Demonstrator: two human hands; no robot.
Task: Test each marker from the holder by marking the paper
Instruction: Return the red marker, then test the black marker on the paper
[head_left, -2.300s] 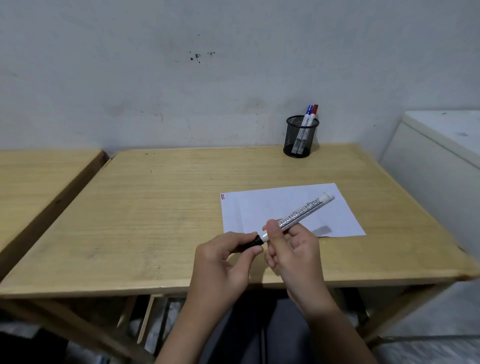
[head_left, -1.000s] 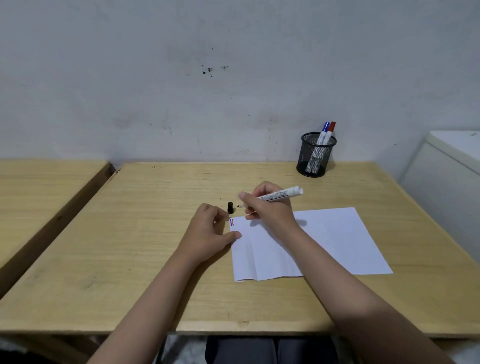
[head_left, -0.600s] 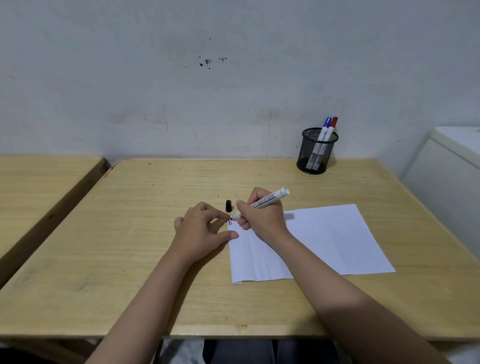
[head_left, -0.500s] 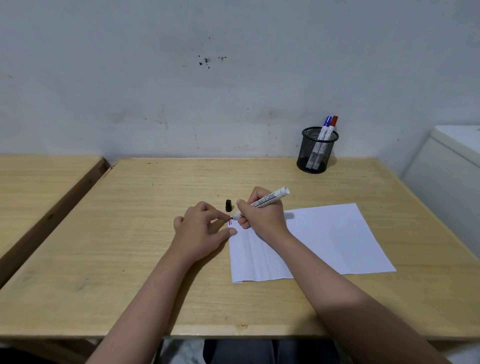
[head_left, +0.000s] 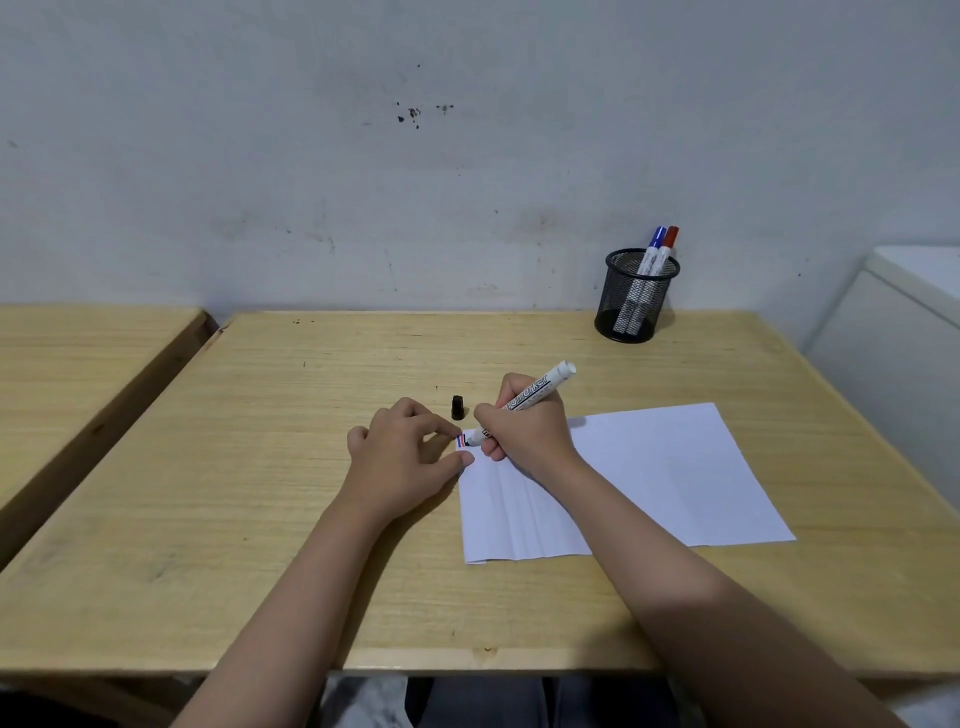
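Note:
A white sheet of paper (head_left: 660, 478) lies on the wooden table (head_left: 260, 467). My right hand (head_left: 524, 426) grips a white marker (head_left: 535, 392), its black tip touching the paper's far left corner beside short blue and red strokes (head_left: 460, 441). My left hand (head_left: 405, 457) rests on the table with fingertips pressing that corner, holding nothing. The marker's black cap (head_left: 457, 407) stands on the table just beyond my hands. A black mesh holder (head_left: 635, 296) at the back right contains a blue-capped marker (head_left: 655, 244) and a red-capped marker (head_left: 670, 240).
A second wooden table (head_left: 78, 374) adjoins on the left, with a gap between. A white cabinet (head_left: 904, 332) stands at the right edge. A grey wall runs behind the table.
The black cap came off and now stands on the table. My right hand brought the marker tip down to the paper's corner, while my left hand settled on that corner.

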